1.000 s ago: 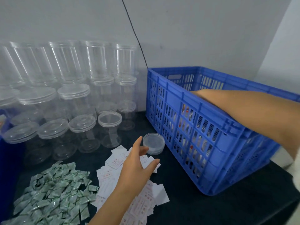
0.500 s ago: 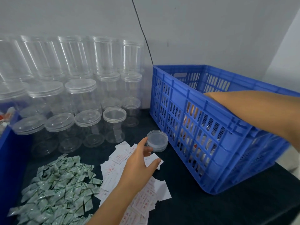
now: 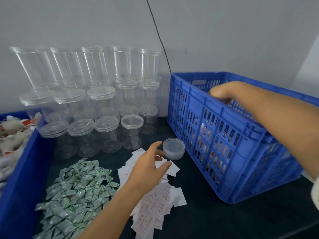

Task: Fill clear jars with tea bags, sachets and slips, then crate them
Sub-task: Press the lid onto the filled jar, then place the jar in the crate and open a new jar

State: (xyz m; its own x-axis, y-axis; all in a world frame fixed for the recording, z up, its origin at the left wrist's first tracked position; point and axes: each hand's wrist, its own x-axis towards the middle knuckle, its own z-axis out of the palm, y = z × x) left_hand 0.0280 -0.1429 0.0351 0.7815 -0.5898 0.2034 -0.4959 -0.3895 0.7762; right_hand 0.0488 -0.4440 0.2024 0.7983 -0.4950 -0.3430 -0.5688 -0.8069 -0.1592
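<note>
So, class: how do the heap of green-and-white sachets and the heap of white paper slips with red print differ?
The green-and-white sachets are crinkled, shiny packets; the white paper slips with red print are flat and matt. The left hand is over the slips, not the sachets. The slips lie nearer the blue plastic crate. Both lie loose on the dark tabletop.

Plain pale grey wall (image 3: 86, 19) behind, matte, evenly lit, no hard shadows. Thin black cable (image 3: 159, 37) runs down it, slanting right, dropping out of sight at the back. A second, whiter wall (image 3: 309, 66) meets it at far right. Desk (image 3: 215, 219) surface is dark, near black, dull finish.
</note>
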